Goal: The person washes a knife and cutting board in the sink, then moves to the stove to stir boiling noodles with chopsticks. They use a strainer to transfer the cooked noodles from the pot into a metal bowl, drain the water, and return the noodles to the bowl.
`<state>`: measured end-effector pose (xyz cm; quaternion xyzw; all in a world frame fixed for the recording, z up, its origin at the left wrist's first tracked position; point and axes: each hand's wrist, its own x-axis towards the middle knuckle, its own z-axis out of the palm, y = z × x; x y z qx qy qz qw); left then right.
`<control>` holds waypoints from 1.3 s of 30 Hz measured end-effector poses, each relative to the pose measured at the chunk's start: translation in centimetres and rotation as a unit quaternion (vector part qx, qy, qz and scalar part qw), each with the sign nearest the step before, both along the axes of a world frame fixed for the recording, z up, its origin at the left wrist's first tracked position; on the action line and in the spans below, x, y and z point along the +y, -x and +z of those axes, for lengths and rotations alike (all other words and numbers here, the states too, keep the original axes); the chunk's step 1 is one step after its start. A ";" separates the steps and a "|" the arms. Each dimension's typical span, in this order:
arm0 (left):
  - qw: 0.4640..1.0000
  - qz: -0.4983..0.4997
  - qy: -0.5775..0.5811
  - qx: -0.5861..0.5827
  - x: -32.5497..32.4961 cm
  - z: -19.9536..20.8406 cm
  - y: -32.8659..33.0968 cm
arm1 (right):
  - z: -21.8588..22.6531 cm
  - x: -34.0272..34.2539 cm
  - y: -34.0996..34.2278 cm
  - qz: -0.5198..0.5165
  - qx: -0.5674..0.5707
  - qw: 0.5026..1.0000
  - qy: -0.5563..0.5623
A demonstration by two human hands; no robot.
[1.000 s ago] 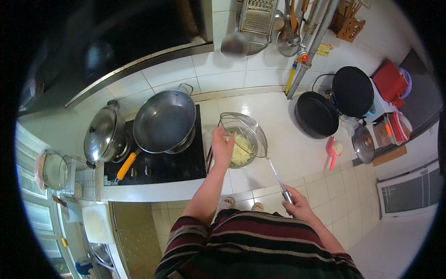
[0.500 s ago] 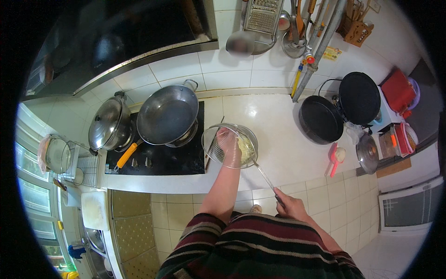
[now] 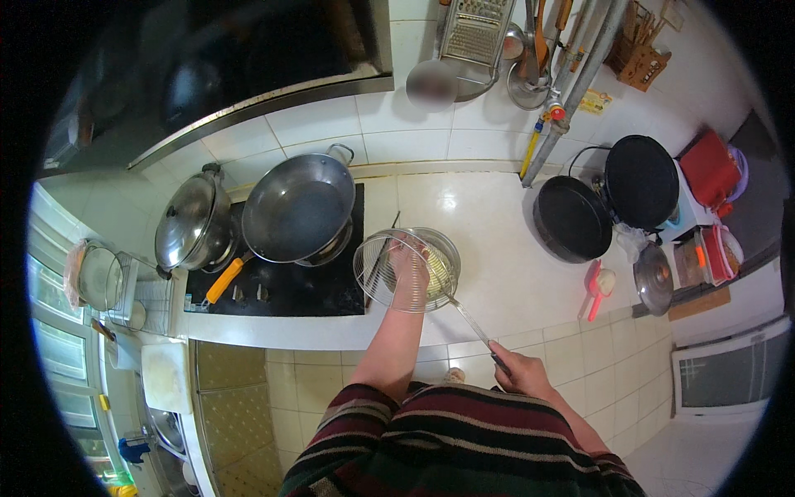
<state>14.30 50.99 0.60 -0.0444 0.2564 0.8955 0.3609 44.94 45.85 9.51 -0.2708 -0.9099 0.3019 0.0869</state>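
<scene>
My right hand (image 3: 523, 372) is closed round the dark-gripped handle of a wire strainer (image 3: 373, 287). The strainer's round mesh is tilted over a metal bowl (image 3: 457, 258) on the counter. Pale yellow shreds (image 3: 440, 269) show at the bowl's right side, partly through the wires. My left hand (image 3: 403, 255) reaches in at the bowl's left, with the mesh lines crossing over it and the wrist. Its fingers are blurred behind the wires, so I cannot tell what they hold. A thin dark stick (image 3: 396, 219) pokes out beyond the strainer's far rim.
Left of the bowl, a wok (image 3: 298, 207) with an orange handle and a lidded pot (image 3: 192, 219) stand on the black stove (image 3: 319, 290). To the right are an open electric pan (image 3: 571, 217), a pink scoop (image 3: 595, 290) and a metal lid (image 3: 653, 279). Pipes (image 3: 571, 108) run down the wall.
The strainer has shifted slightly left and down relative to the bowl. My left hand remains under the mesh, and my right hand keeps its hold on the handle.
</scene>
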 end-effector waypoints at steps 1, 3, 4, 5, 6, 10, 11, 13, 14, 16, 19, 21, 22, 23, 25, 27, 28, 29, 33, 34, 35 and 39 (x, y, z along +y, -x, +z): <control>0.999 -0.002 0.051 0.009 0.2 0.1 0.2 | 0.0 0.0 0.0 0.004 -0.014 1.000 -0.001; 0.988 -0.006 0.154 0.025 0.6 0.3 0.5 | -0.5 -0.1 0.3 -0.034 0.014 0.997 0.066; 0.986 -0.009 0.158 0.058 0.6 -0.5 0.7 | -0.5 -0.2 0.4 -0.051 0.027 0.993 0.099; 0.982 -0.010 0.163 0.090 0.4 -1.6 1.0 | -0.4 -0.2 0.8 -0.051 0.060 0.987 0.138; 0.978 -0.012 0.168 0.123 0.1 -2.7 1.3 | -0.1 0.0 1.3 -0.050 0.093 0.979 0.177; 0.926 -0.133 0.304 0.182 -1.1 -1.2 0.7 | 1.2 0.8 1.7 -0.174 0.134 0.847 0.484; 0.913 -0.161 0.317 0.200 -1.5 -1.2 1.0 | 1.8 1.0 1.9 -0.181 0.123 0.847 0.485; 0.864 -0.146 0.351 0.330 -1.9 -1.8 1.5 | 2.0 1.2 2.0 -0.183 0.126 0.836 0.502; 0.815 -0.101 0.367 0.437 -1.7 -2.6 2.0 | 2.1 1.2 2.2 -0.182 0.127 0.831 0.510; 0.743 -0.041 0.376 0.552 -1.1 -2.7 2.4 | 2.2 1.2 2.4 -0.191 0.118 0.829 0.513; 0.719 -0.006 0.389 0.576 0.1 0.4 2.6 | 1.6 0.7 2.5 -0.197 0.116 0.833 0.504; 0.712 0.005 0.416 0.565 0.6 0.9 3.0 | 1.5 0.2 2.8 -0.192 0.103 0.847 0.484; 0.730 0.005 0.414 0.544 0.8 1.1 3.0 | 1.7 -0.2 3.0 -0.189 0.091 0.858 0.469; 0.747 0.005 0.411 0.523 0.9 1.3 2.9 | 1.7 -0.4 3.2 -0.185 0.079 0.868 0.454; 0.772 0.011 0.404 0.491 1.3 1.0 2.9 | 1.6 -0.7 3.3 -0.173 0.083 0.871 0.453; 0.788 0.024 0.396 0.471 1.9 0.0 2.9 | 0.9 -0.8 3.1 -0.164 0.083 0.878 0.442; 0.782 0.023 0.410 0.469 2.1 0.2 2.6 | 0.9 -0.9 3.1 -0.168 0.083 0.879 0.439; 0.776 0.022 0.424 0.467 2.2 0.5 2.2 | 0.8 -0.9 3.2 -0.172 0.083 0.880 0.436; 0.959 0.028 0.213 0.183 3.8 -7.1 4.8 | 1.5 -1.4 4.2 -0.147 0.059 0.900 0.406; 0.982 0.021 0.154 0.108 4.0 -6.5 4.6 | 1.2 -1.3 4.0 -0.149 0.059 0.904 0.397; 0.988 0.010 0.133 0.077 4.0 -6.0 4.0 | 0.8 -1.2 3.8 -0.151 0.059 0.907 0.388; 0.830 0.019 0.438 0.345 4.1 -2.8 1.7 | 0.8 -1.3 3.8 -0.144 0.042 0.936 0.319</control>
